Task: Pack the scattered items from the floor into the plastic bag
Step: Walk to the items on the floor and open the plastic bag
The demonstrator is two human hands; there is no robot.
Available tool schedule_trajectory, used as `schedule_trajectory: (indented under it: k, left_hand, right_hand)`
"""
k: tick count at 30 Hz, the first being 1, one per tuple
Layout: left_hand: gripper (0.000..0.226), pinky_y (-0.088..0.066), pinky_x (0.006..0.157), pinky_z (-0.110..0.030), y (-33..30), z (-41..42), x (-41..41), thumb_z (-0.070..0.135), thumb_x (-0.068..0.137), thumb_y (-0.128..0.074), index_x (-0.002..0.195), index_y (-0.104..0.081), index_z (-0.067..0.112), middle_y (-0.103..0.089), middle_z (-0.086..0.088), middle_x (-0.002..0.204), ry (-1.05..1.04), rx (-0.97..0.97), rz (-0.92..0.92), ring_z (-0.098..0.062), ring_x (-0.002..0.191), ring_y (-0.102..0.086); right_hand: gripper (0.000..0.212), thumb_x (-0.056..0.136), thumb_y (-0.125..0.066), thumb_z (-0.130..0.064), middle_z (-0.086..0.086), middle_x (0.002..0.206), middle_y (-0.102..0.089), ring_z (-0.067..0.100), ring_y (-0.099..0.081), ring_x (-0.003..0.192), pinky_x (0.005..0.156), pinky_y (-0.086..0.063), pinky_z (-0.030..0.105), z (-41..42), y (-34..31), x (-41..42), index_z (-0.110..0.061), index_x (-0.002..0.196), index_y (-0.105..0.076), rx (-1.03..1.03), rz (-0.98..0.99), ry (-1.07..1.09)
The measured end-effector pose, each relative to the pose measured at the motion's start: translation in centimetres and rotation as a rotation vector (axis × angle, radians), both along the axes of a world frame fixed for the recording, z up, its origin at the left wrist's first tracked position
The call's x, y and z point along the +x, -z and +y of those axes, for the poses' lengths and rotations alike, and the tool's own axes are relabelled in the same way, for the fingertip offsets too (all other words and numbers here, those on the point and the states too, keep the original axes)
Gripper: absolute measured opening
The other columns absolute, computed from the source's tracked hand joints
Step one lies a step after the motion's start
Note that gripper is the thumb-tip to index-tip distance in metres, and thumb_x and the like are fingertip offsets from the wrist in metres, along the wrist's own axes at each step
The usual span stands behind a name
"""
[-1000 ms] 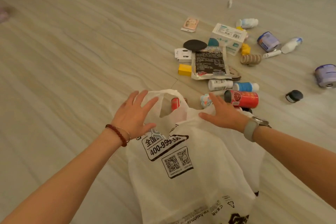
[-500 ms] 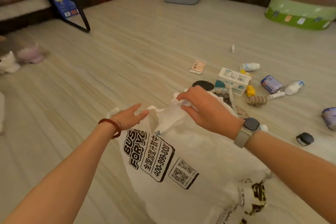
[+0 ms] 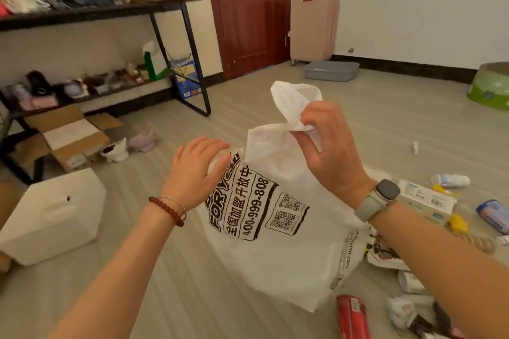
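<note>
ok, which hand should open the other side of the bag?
Left. The left hand is open and free beside the plastic bag, near its loose handle; the right hand already pinches the other handle.

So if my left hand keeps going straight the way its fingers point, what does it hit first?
Most likely the plastic bag: the left hand, fingers straight, points right toward its printed side, nearly touching, though depth is unclear.
</note>
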State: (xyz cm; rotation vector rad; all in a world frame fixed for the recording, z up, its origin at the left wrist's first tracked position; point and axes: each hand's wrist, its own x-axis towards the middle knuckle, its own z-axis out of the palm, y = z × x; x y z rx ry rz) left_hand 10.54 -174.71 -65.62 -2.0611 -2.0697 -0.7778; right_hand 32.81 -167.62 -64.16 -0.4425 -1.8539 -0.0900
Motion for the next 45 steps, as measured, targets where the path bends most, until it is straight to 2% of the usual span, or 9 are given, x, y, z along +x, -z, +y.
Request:
schedule_trajectory:
  k: [5,8,11,16,22,28,35,39,45]
  left_hand:
    - [0.076,0.0,0.115,-0.048,6.0,-2.0,1.8,0.062,0.075,-0.002,0.138,-0.029,0.03,-0.031,0.007,0.148,-0.025,-0.193,0.042,-0.015,0.143,-0.007]
    - [0.072,-0.018,0.112,-0.045,9.9,-5.4,3.1,0.057,0.085,-0.003,0.125,-0.05,0.021,-0.063,0.0,0.121,0.018,-0.283,0.201,-0.019,0.125,-0.048]
    - [0.039,-0.042,0.08,-0.031,12.4,-9.0,5.8,0.035,0.092,-0.035,0.092,-0.067,0.013,-0.071,-0.001,0.079,0.222,0.035,0.264,-0.023,0.075,-0.067]
    - [0.021,-0.039,0.081,-0.036,11.3,-7.8,10.3,0.023,0.081,-0.051,0.096,-0.064,0.014,-0.068,-0.004,0.1,0.275,0.268,0.349,-0.022,0.097,-0.056]
    - [0.045,-0.033,0.095,-0.045,11.2,-3.8,11.3,0.047,0.08,-0.046,0.114,-0.051,0.018,-0.051,-0.011,0.132,0.077,0.021,0.421,-0.03,0.123,-0.046]
    - [0.078,-0.011,0.116,-0.046,14.4,-4.8,11.4,0.069,0.075,-0.017,0.139,-0.021,0.026,-0.031,0.008,0.147,0.394,-0.43,0.112,-0.008,0.14,0.002]
    - [0.101,0.008,0.116,-0.044,22.0,-10.9,6.8,0.071,0.067,0.022,0.107,-0.06,0.028,-0.057,0.01,0.127,0.523,-0.924,0.363,-0.003,0.138,-0.014]
    - [0.064,-0.045,0.094,-0.047,22.1,-10.1,7.3,0.059,0.086,-0.016,0.068,-0.06,0.017,-0.064,0.001,0.07,0.257,-0.374,0.139,-0.019,0.072,-0.062]
    - [0.094,-0.03,0.1,-0.05,23.1,-7.9,13.6,0.079,0.067,-0.041,0.141,-0.007,0.033,-0.014,-0.007,0.15,-0.138,-0.717,0.017,-0.03,0.133,-0.021]
  right_hand:
    - [0.02,0.089,-0.049,-0.027,0.015,0.114,-0.062,0.021,-0.048,0.11,0.094,-0.042,0.03,-3.0,8.7,3.8,-0.007,0.091,-0.051,-0.166,-0.297,-0.02]
    - [0.024,0.086,-0.046,-0.035,0.006,0.101,-0.07,0.017,-0.056,0.106,0.09,-0.049,0.034,-5.4,14.8,7.7,-0.014,0.091,-0.055,-0.226,-0.622,-0.006]
    - [0.023,0.073,-0.062,-0.03,-0.003,0.101,-0.07,0.016,-0.063,0.103,0.1,-0.043,0.034,-7.9,20.1,11.1,-0.024,0.092,-0.05,-0.172,-1.03,-0.07]
    - [0.025,0.073,-0.053,-0.026,0.001,0.098,-0.069,0.024,-0.062,0.103,0.095,-0.05,0.039,-10.2,24.0,15.3,-0.021,0.096,-0.059,-0.478,-1.379,-0.171]
    - [0.023,0.081,-0.042,-0.029,0.003,0.068,-0.061,0.019,-0.054,0.063,0.057,-0.033,0.024,-9.2,20.9,12.9,-0.014,0.075,-0.057,-0.437,-0.818,0.22]
    - [0.047,0.086,-0.043,-0.032,0.015,0.127,-0.046,0.019,-0.043,0.114,0.098,-0.033,0.028,-6.6,20.1,9.9,-0.007,0.125,-0.043,-0.979,-0.212,0.095]
    - [0.043,0.092,-0.042,-0.02,0.01,0.142,-0.042,0.028,-0.033,0.135,0.11,-0.031,0.048,-6.4,24.2,15.0,-0.014,0.134,-0.041,-0.926,-0.806,0.304]
    - [0.063,0.085,-0.025,-0.053,0.011,0.146,-0.037,0.032,-0.03,0.137,0.108,-0.028,0.05,-6.1,24.1,13.1,-0.018,0.136,-0.038,-0.849,-0.837,0.352]
    - [0.072,0.088,-0.047,-0.046,0.005,0.156,-0.011,0.031,-0.007,0.143,0.111,-0.018,0.055,-4.6,24.5,7.2,-0.028,0.145,-0.007,-1.061,-0.951,0.478]
